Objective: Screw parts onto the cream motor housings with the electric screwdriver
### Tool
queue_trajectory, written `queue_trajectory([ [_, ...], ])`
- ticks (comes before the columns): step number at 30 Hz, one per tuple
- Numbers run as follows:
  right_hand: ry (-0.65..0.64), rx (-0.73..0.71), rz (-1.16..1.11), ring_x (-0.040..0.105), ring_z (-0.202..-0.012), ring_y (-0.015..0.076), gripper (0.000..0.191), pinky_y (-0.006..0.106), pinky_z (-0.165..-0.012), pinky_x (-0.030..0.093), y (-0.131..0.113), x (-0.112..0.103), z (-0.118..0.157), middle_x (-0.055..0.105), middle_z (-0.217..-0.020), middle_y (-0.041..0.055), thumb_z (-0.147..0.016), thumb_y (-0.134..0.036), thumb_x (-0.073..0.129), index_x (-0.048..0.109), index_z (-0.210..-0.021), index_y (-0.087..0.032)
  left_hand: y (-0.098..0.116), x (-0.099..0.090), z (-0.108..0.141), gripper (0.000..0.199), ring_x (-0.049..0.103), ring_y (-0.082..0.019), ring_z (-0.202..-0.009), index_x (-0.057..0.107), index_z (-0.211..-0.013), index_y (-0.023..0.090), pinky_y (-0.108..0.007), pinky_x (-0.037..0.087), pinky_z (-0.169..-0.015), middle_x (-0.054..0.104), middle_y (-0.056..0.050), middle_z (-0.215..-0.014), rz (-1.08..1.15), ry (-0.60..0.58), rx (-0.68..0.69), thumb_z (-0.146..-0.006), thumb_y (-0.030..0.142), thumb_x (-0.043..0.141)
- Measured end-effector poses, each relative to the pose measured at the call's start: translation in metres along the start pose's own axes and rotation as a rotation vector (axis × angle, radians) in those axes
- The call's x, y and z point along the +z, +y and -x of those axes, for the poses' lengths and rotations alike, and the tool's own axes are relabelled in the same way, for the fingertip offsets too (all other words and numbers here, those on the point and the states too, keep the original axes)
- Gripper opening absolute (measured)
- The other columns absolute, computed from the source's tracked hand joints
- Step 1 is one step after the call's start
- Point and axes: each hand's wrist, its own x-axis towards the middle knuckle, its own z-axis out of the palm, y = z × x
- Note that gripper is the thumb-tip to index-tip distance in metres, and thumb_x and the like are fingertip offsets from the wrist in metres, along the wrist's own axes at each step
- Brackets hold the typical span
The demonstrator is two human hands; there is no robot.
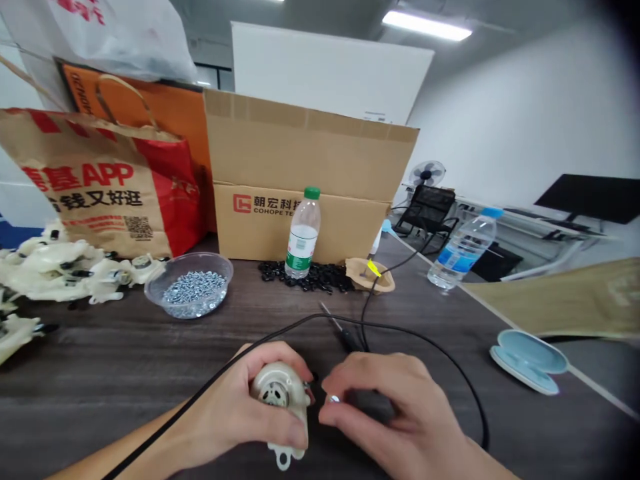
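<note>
Cream plastic housing, light and stiff, gripped at its rim by left hand; right hand pinches silver screw alongside.

A white wall runs down the right side of the room, under a grey ceiling with a bright rectangular light panel. A large white board stands upright ahead. Farther right are a pedestal fan, a black mesh chair, and a dark monitor on a white desk.
</note>
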Motion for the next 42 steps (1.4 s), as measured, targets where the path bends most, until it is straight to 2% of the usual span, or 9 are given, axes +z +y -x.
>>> queue_trajectory([
  [7, -0.048, 0.65, -0.75, 0.059, -0.049, 0.0066, 0.025, 0.012, -0.05, 0.047, 0.032, 0.018, 0.008, 0.065, -0.056, -0.0016, -0.073, -0.029, 0.094, 0.074, -0.072, -0.013, -0.009, -0.011, -0.001, 0.058, 0.064, -0.01, -0.075, 0.069, -0.106, 0.023, -0.017, 0.052, -0.066, 0.076, 0.001, -0.097, 0.103, -0.006, -0.001, -0.058, 0.028, 0.1],
  [10, -0.039, 0.767, -0.909, 0.061, -0.05, 0.0082, 0.029, 0.015, -0.052, 0.052, 0.032, 0.018, 0.008, 0.068, -0.056, 0.0012, -0.066, -0.029, 0.097, 0.074, -0.07, -0.012, -0.006, -0.011, 0.0, 0.05, 0.07, -0.014, -0.077, 0.071, -0.107, 0.023, -0.022, 0.056, -0.068, 0.077, -0.003, -0.101, 0.225, -0.004, 0.006, -0.064, 0.032, 0.096],
  [15, -0.003, 0.777, -0.915, 0.064, -0.052, 0.0092, 0.031, 0.016, -0.055, 0.055, 0.037, 0.016, 0.004, 0.072, -0.059, 0.003, -0.063, -0.028, 0.098, 0.075, -0.075, -0.012, -0.005, -0.007, 0.001, 0.034, 0.075, -0.02, -0.076, 0.071, -0.111, 0.02, -0.027, 0.057, -0.07, 0.078, -0.01, -0.104, 0.485, -0.043, 0.045, -0.082, 0.035, 0.081],
  [22, -0.026, 0.726, -0.863, 0.066, -0.058, 0.0091, 0.021, 0.018, -0.059, 0.054, 0.036, 0.016, 0.007, 0.073, -0.065, 0.002, -0.072, -0.026, 0.089, 0.075, -0.082, -0.013, -0.003, -0.005, 0.004, 0.038, 0.073, -0.02, -0.083, 0.072, -0.112, 0.022, -0.028, 0.057, -0.074, 0.077, -0.008, -0.106, 0.39, -0.026, 0.035, -0.078, 0.035, 0.084],
  [25, -0.018, 0.656, -0.81, 0.066, -0.06, 0.009, 0.011, 0.018, -0.061, 0.053, 0.035, 0.015, 0.008, 0.073, -0.067, 0.0028, -0.078, -0.021, 0.079, 0.075, -0.083, -0.012, -0.006, -0.003, 0.006, 0.045, 0.07, -0.019, -0.085, 0.071, -0.113, 0.025, -0.027, 0.055, -0.075, 0.076, -0.005, -0.106, 0.232, 0.01, 0.039, -0.073, 0.037, 0.088],
  [28, -0.01, 0.634, -0.769, 0.064, -0.061, 0.0093, 0.01, 0.018, -0.06, 0.052, 0.034, 0.014, 0.008, 0.073, -0.069, 0.0027, -0.08, -0.021, 0.078, 0.072, -0.081, -0.013, -0.015, -0.003, 0.009, 0.046, 0.062, -0.013, -0.078, 0.071, -0.113, 0.029, -0.02, 0.05, -0.069, 0.071, 0.0, -0.1, -0.113, 0.112, 0.102, -0.072, 0.036, 0.09],
  [32, -0.016, 0.602, -0.724, 0.063, -0.061, 0.0097, 0.015, 0.018, -0.058, 0.051, 0.033, 0.012, 0.009, 0.074, -0.071, 0.0039, -0.081, -0.025, 0.081, 0.073, -0.079, -0.013, -0.024, -0.001, 0.01, 0.044, 0.063, -0.014, -0.08, 0.071, -0.114, 0.034, -0.02, 0.049, -0.069, 0.069, 0.001, -0.1, -0.528, 0.205, 0.351, -0.074, 0.026, 0.086],
  [35, -0.031, 0.57, -0.708, 0.063, -0.061, 0.0101, 0.02, 0.019, -0.059, 0.051, 0.033, 0.012, 0.009, 0.075, -0.073, 0.0053, -0.083, -0.031, 0.081, 0.074, -0.08, -0.013, -0.018, 0.002, 0.008, 0.039, 0.067, -0.016, -0.079, 0.07, -0.11, 0.031, -0.022, 0.051, -0.07, 0.071, 0.001, -0.098, -0.664, 0.156, 0.493, -0.075, 0.02, 0.082],
  [42, -0.028, 0.541, -0.661, 0.059, -0.062, 0.0098, 0.014, 0.018, -0.059, 0.046, 0.031, 0.017, 0.011, 0.072, -0.072, 0.0036, -0.082, -0.026, 0.082, 0.077, -0.077, -0.014, -0.011, 0.005, 0.006, 0.035, 0.07, -0.017, -0.079, 0.068, -0.106, 0.027, -0.021, 0.053, -0.068, 0.074, 0.0, -0.097, -0.805, 0.168, 0.546, -0.075, 0.018, 0.08],
])
